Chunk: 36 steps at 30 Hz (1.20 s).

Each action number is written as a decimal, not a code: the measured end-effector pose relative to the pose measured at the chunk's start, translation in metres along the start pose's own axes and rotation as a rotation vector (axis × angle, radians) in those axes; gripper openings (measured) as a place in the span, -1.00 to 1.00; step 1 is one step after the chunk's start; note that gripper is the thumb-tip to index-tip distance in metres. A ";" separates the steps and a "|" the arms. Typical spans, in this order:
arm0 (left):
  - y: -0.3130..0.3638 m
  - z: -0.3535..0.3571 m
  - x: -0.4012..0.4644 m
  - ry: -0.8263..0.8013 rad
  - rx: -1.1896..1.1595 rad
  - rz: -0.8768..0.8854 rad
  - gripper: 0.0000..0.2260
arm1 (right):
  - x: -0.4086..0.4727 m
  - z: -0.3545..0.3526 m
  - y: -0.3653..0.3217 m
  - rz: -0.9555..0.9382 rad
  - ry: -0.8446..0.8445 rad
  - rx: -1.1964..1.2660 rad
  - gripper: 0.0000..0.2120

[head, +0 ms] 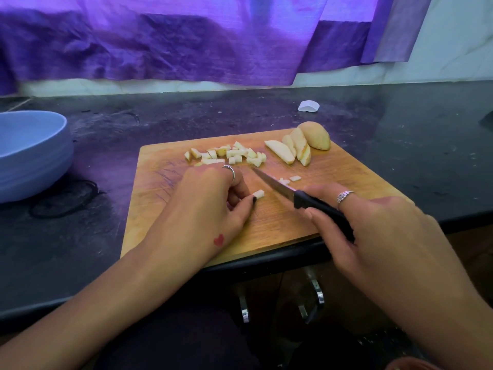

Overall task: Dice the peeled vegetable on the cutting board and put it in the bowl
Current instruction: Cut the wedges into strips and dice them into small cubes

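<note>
A wooden cutting board (280,225) lies on the dark counter. At its far edge sits a pile of pale diced pieces (229,154), and to the right of it several slices and a rounded end chunk of the peeled vegetable (301,144). My left hand (210,206) rests on the board with curled fingers, pinching a small strip of vegetable (258,193) at its tips. My right hand (373,231) grips the black handle of a knife (282,189), whose blade points far-left toward the strip. Two or three small cut pieces (290,179) lie just beyond the blade.
A light blue bowl (32,153) stands on the counter at the far left, apart from the board. A small white scrap (308,106) lies behind the board. Purple cloth hangs along the back wall. The board's near corner overhangs the counter edge.
</note>
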State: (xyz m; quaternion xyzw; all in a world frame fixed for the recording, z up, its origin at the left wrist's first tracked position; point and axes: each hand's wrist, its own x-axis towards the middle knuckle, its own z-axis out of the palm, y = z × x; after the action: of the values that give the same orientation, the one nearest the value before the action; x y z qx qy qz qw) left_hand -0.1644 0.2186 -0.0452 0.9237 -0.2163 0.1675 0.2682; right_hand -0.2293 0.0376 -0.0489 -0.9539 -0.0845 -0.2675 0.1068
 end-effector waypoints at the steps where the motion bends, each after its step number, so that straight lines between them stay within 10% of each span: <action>1: 0.000 0.000 0.000 0.002 -0.001 0.003 -0.84 | 0.000 0.000 -0.001 0.016 0.009 0.017 -0.71; 36: -0.001 -0.001 -0.001 -0.020 -0.019 -0.006 -0.90 | -0.010 0.003 -0.010 -0.030 -0.077 0.179 -0.71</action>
State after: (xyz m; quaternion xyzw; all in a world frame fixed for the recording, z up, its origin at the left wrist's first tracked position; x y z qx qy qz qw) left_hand -0.1646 0.2203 -0.0449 0.9234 -0.2178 0.1551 0.2755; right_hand -0.2381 0.0476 -0.0552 -0.9487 -0.1266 -0.2235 0.1843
